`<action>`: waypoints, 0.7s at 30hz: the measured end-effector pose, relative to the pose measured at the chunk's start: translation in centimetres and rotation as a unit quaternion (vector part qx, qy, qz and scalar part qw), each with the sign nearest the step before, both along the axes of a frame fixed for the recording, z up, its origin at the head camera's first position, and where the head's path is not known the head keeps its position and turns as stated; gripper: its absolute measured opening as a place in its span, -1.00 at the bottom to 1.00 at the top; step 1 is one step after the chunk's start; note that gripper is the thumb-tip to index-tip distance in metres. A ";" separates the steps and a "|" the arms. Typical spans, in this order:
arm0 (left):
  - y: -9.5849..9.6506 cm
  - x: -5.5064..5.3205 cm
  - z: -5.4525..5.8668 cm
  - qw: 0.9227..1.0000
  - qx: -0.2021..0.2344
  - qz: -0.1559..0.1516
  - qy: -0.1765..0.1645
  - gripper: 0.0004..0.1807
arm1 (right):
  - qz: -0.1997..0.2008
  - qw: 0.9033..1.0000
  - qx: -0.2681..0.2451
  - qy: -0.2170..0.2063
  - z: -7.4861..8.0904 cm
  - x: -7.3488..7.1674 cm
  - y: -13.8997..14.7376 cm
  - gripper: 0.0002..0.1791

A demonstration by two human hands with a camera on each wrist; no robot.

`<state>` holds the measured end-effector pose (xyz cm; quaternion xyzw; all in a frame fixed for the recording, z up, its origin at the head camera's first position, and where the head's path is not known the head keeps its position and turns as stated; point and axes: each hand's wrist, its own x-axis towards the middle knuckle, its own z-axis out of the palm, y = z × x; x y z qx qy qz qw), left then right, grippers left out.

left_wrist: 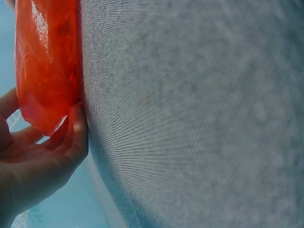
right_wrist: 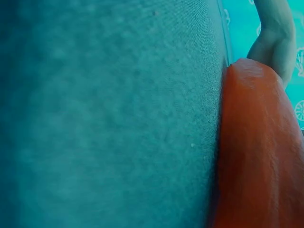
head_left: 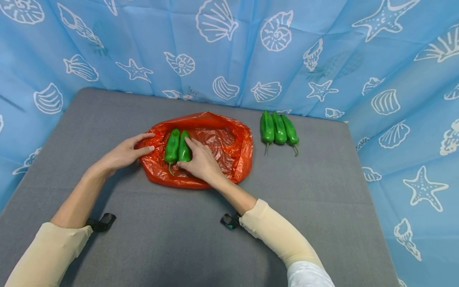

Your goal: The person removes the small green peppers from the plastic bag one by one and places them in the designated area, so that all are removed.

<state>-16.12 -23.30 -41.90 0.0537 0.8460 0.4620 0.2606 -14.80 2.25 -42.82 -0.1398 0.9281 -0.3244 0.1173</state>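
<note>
A red plastic bag (head_left: 244, 153) lies on the grey table with its mouth spread open. Inside, toward its left end, two green peppers (head_left: 172, 146) lie side by side. My right hand (head_left: 202, 159) reaches over the front rim and pinches the right-hand pepper (head_left: 184, 149) between thumb and fingers. At the bag's left end, my left hand (head_left: 123, 154) grips the rim. In the left wrist view, the left hand's fingers (left_wrist: 76, 130) curl round the outside of the bag (left_wrist: 50, 61). The right wrist view shows the bag's outer side (right_wrist: 256, 142); the right hand is hidden there.
Three more green peppers (head_left: 279, 128) lie in a row on the grey table (head_left: 322, 179), right of the bag near the back edge. A blue curtain (head_left: 247, 59) with white shells and starfish hangs behind and at the sides. Black straps (head_left: 102, 222) sit at the wrists.
</note>
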 end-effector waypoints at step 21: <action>-0.1 -0.1 -0.5 1.000 -0.006 -0.005 0.003 -0.22 | 0.007 1.000 0.004 -0.004 0.3 -1.1 0.5 -0.09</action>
